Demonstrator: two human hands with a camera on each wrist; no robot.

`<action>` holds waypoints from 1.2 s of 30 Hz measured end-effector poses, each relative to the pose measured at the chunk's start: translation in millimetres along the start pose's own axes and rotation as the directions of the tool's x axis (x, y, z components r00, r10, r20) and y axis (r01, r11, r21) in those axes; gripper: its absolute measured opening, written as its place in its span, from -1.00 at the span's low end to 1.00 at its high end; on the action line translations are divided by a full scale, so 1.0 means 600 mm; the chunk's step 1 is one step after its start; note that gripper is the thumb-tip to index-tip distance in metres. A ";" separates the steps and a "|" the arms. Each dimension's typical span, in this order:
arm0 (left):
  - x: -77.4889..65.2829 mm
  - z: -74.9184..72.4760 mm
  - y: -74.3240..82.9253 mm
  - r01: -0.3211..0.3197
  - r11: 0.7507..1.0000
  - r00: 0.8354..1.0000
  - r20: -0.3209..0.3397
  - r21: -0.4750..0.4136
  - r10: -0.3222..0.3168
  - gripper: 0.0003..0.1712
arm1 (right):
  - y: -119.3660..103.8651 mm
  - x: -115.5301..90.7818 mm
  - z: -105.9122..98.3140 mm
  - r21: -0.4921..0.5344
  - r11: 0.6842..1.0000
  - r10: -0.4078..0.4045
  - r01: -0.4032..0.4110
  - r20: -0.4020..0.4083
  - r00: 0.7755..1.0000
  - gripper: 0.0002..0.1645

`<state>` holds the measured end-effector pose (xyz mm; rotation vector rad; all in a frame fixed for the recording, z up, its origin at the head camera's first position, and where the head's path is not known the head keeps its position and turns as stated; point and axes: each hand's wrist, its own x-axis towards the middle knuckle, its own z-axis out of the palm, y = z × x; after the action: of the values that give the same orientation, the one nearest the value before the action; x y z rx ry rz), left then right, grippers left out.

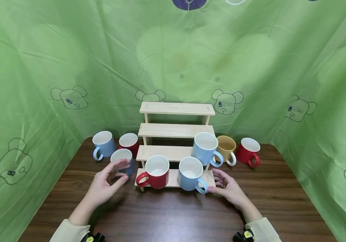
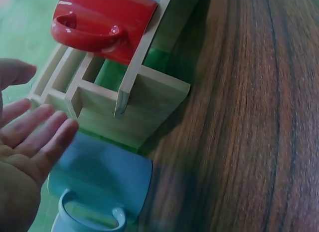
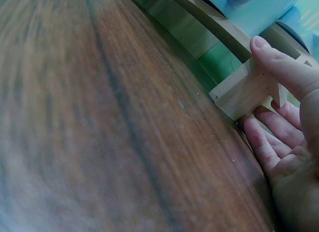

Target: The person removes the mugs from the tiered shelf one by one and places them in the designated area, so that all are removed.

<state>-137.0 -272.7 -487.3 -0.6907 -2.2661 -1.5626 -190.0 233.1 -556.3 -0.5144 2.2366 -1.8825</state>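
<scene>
A pale wooden step rack with several tiers stands on the table. My right hand grips the right end of its lowest step, thumb at the front corner and the other fingers by the side panel. On that step sit a red mug, handle to the left, and a light blue mug, handle to the right. Another light blue mug stands on the second step's right end. Left of the rack, my left hand hovers with spread, relaxed fingers beside a blue mug, partly covering it in the head view.
Behind that mug on the left stand a light blue mug and a red mug. Right of the rack are a yellow mug with a white handle and a red mug. A green printed curtain encloses the dark wooden table.
</scene>
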 end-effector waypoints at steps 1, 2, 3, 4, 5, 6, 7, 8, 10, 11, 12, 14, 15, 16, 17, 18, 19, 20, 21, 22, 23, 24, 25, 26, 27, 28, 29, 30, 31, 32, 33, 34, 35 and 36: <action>0.000 0.002 -0.001 -0.005 1.000 1.000 0.020 0.008 0.005 -0.28 | 0.000 0.000 0.000 -0.002 1.000 0.000 0.000 0.001 1.000 -0.08; 0.001 0.004 -0.002 -0.006 1.000 0.999 0.037 0.011 0.005 -0.28 | 0.000 0.000 0.000 -0.004 1.000 0.001 -0.001 0.001 1.000 -0.08; 0.001 0.006 -0.003 -0.008 1.000 0.998 0.054 0.013 0.007 -0.28 | 0.000 0.000 0.000 -0.007 1.000 0.003 -0.003 0.001 1.000 -0.08; 0.002 0.008 -0.004 -0.006 1.000 0.997 0.071 0.013 0.005 -0.27 | 0.001 0.000 0.000 -0.011 1.000 0.003 -0.003 -0.001 1.000 -0.08; 0.003 0.009 -0.004 0.000 1.000 0.996 0.087 0.018 -0.001 -0.28 | 0.000 0.000 0.000 -0.014 1.000 0.005 -0.005 -0.001 1.000 -0.07; 0.004 0.011 -0.004 0.011 1.000 0.995 0.101 0.020 -0.013 -0.28 | 0.000 0.001 0.000 -0.017 1.000 0.007 -0.007 -0.002 1.000 -0.07; 0.004 0.012 -0.004 0.018 1.000 0.993 0.113 0.023 -0.021 -0.28 | -0.001 0.001 0.000 -0.020 1.000 0.009 -0.009 -0.002 1.000 -0.06; 0.005 0.013 -0.005 0.028 0.999 0.992 0.122 0.022 -0.031 -0.28 | -0.002 0.001 0.000 -0.020 1.000 0.013 -0.013 -0.005 1.000 -0.06; 0.006 0.016 -0.006 0.047 0.998 0.990 0.132 0.036 -0.051 -0.28 | -0.003 0.002 0.000 -0.025 1.000 0.015 -0.016 -0.005 1.000 -0.05; 0.006 0.017 -0.007 0.050 0.998 0.990 0.133 0.045 -0.055 -0.27 | -0.004 0.003 -0.001 -0.026 0.999 0.019 -0.019 -0.004 1.000 -0.04; 0.005 0.019 -0.009 0.050 0.997 0.989 0.135 0.055 -0.057 -0.26 | -0.005 0.003 -0.001 -0.026 0.999 0.022 -0.022 -0.006 1.000 -0.04; 0.004 0.022 -0.013 0.058 0.996 0.988 0.140 0.071 -0.067 -0.24 | -0.005 0.004 -0.001 -0.027 0.999 0.026 -0.026 -0.009 1.000 -0.04; 0.003 0.024 -0.015 0.061 0.995 0.987 0.146 0.078 -0.072 -0.23 | -0.005 0.004 -0.001 -0.029 0.999 0.026 -0.026 -0.006 1.000 -0.03; 0.002 0.025 -0.018 0.064 0.995 0.985 0.153 0.080 -0.075 -0.22 | -0.005 0.004 -0.002 -0.030 0.999 0.025 -0.025 -0.005 1.000 -0.04; 0.001 0.027 -0.020 0.067 0.994 0.984 0.160 0.082 -0.079 -0.20 | -0.004 0.003 -0.002 -0.029 0.999 0.025 -0.026 -0.006 1.000 -0.04; 0.000 0.029 -0.022 0.075 0.994 0.982 0.167 0.078 -0.087 -0.18 | -0.004 0.003 -0.002 -0.028 0.999 0.028 -0.028 -0.009 1.000 -0.05; -0.001 0.031 -0.024 0.083 0.994 0.980 0.174 0.071 -0.094 -0.17 | -0.004 0.003 -0.002 -0.029 0.999 0.026 -0.026 -0.007 1.000 -0.05; -0.002 0.032 -0.026 0.089 0.994 0.978 0.181 0.063 -0.099 -0.16 | -0.003 0.002 -0.002 -0.028 0.999 0.028 -0.028 -0.005 1.000 -0.05; -0.003 0.034 -0.028 0.097 0.994 0.977 0.187 0.055 -0.106 -0.15 | -0.003 0.002 -0.002 -0.026 0.999 0.030 -0.030 -0.007 1.000 -0.05; -0.003 0.036 -0.029 0.105 0.993 0.975 0.191 0.045 -0.111 -0.14 | -0.003 0.002 -0.001 -0.026 0.999 0.029 -0.029 -0.008 1.000 -0.05; -0.004 0.038 -0.031 0.111 0.993 0.974 0.196 0.035 -0.116 -0.13 | -0.003 0.002 -0.001 -0.024 0.999 0.031 -0.031 -0.009 0.999 -0.04; -0.005 0.039 -0.033 0.118 0.993 0.972 0.202 0.023 -0.121 -0.13 | -0.004 0.002 0.000 -0.022 0.999 0.034 -0.034 -0.010 0.999 -0.04; -0.006 0.041 -0.035 0.130 0.991 0.969 0.208 0.013 -0.130 -0.12 | -0.004 0.002 0.000 -0.022 0.999 0.034 -0.034 -0.008 0.999 -0.04; -0.006 0.043 -0.036 0.142 0.990 0.967 0.215 -0.001 -0.139 -0.12 | -0.004 0.002 0.000 -0.020 0.999 0.037 -0.037 -0.010 0.999 -0.03; -0.007 0.044 -0.037 0.155 0.988 0.964 0.220 -0.017 -0.147 -0.12 | -0.004 0.002 0.000 -0.020 0.999 0.039 -0.039 -0.012 0.999 -0.04; -0.008 0.046 -0.039 0.167 0.985 0.962 0.225 -0.034 -0.155 -0.12 | -0.005 0.002 0.000 -0.021 0.999 0.038 -0.039 -0.012 0.999 -0.04; -0.008 0.047 -0.041 0.181 0.982 0.960 0.228 -0.050 -0.165 -0.12 | -0.005 0.002 -0.001 -0.019 0.999 0.041 -0.041 -0.013 0.999 -0.03; -0.009 0.048 -0.043 0.197 0.978 0.957 0.228 -0.063 -0.178 -0.11 | -0.005 0.002 -0.001 -0.021 0.999 0.041 -0.041 -0.012 0.999 -0.03; -0.010 0.050 -0.045 0.213 0.974 0.955 0.227 -0.078 -0.191 -0.12 | -0.005 0.002 -0.001 -0.023 0.999 0.040 -0.040 -0.010 0.999 -0.03; -0.011 0.051 -0.047 0.222 0.971 0.954 0.227 -0.092 -0.197 -0.12 | -0.006 0.002 -0.001 -0.023 0.999 0.040 -0.041 -0.011 0.999 -0.03; -0.012 0.053 -0.050 0.231 0.968 0.953 0.226 -0.103 -0.203 -0.12 | -0.006 0.002 0.000 -0.024 0.999 0.038 -0.038 -0.011 0.999 -0.02; -0.013 0.054 -0.052 0.239 0.965 0.951 0.226 -0.112 -0.209 -0.13 | -0.005 0.002 0.000 -0.025 0.999 0.036 -0.037 -0.012 0.999 -0.02; -0.014 0.056 -0.054 0.245 0.962 0.951 0.225 -0.122 -0.213 -0.13 | -0.005 0.002 0.000 -0.029 0.999 0.032 -0.033 -0.009 0.999 -0.02; -0.014 0.057 -0.055 0.253 0.958 0.949 0.227 -0.134 -0.219 -0.14 | -0.004 0.002 0.000 -0.032 0.999 0.029 -0.030 -0.009 1.000 -0.02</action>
<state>-147.2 -252.2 -530.1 -0.6736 -2.4721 -1.8828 -190.8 232.6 -553.8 -0.4767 2.2705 -1.8406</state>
